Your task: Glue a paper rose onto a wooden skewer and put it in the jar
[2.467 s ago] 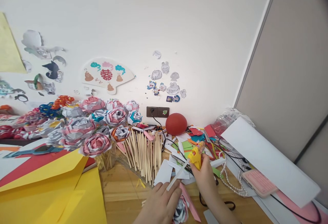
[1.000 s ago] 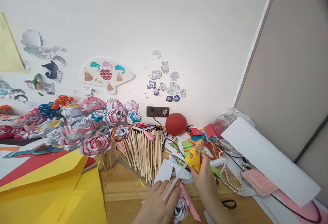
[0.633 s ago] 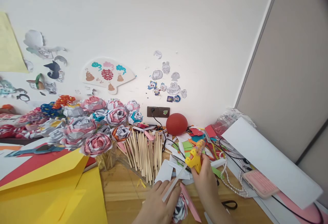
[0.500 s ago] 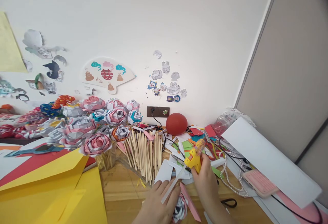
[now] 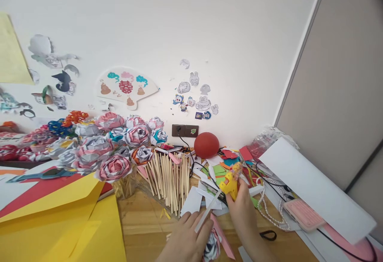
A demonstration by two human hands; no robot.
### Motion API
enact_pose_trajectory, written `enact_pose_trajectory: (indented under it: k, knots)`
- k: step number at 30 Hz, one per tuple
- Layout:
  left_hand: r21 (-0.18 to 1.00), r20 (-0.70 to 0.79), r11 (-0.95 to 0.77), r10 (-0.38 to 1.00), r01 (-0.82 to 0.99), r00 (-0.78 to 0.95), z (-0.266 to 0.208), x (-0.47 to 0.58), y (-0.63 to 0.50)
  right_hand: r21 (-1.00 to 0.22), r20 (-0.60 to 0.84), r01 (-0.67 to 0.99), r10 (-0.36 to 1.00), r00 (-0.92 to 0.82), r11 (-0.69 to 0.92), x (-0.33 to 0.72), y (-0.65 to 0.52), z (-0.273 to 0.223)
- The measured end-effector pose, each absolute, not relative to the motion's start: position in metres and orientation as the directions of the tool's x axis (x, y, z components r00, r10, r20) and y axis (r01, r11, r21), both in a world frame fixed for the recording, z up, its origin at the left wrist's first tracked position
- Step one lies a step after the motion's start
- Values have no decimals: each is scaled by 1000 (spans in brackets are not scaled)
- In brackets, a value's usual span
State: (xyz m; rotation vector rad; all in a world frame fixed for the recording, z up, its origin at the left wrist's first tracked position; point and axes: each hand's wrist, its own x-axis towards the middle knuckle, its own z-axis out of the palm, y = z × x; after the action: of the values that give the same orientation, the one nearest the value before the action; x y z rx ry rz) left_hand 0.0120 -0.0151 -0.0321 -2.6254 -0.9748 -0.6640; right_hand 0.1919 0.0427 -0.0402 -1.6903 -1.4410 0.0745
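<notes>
My right hand (image 5: 243,206) is wrapped round the handle of a yellow hot glue gun (image 5: 229,185). A long translucent glue stick (image 5: 208,211) sticks out of its back end, slanting down over my left hand. Low on the wooden table, my left hand (image 5: 187,238) has its fingers curled over a white and grey paper flower (image 5: 212,247), which peeks out past the thumb. The tip of a wooden stick shows at the left side of this hand. Beside the flower lies a folded pink paper strip (image 5: 223,238). The left fingertips' exact grip is hidden.
Thin wooden sticks (image 5: 170,182) lie in a row ahead. Finished paper roses (image 5: 115,167) crowd the left, behind yellow paper (image 5: 60,230). A red balloon (image 5: 206,145), paper scraps (image 5: 220,170), a bead string (image 5: 263,210) and a pink power bank-like block (image 5: 303,214) lie rightward.
My right hand and the glue gun have shifted slightly right and down, the glue stick moving along with them. My left hand stays nearly in place over the flower.
</notes>
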Motion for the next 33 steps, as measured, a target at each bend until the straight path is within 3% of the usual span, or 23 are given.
enact_pose_trajectory:
  k: [6,14,33]
  knots:
    - [-61,515,-756,535,652,669,-29,11,-17,-577,577,803,769,274,147,190,43,-51]
    - [-45,543,-753,533,657,649,-30,13,-18,-628,529,770,787,318,111,196,45,-43]
    - [-88,534,-743,527,664,661,-34,13,-16,-517,639,840,727,250,166,191,42,-52]
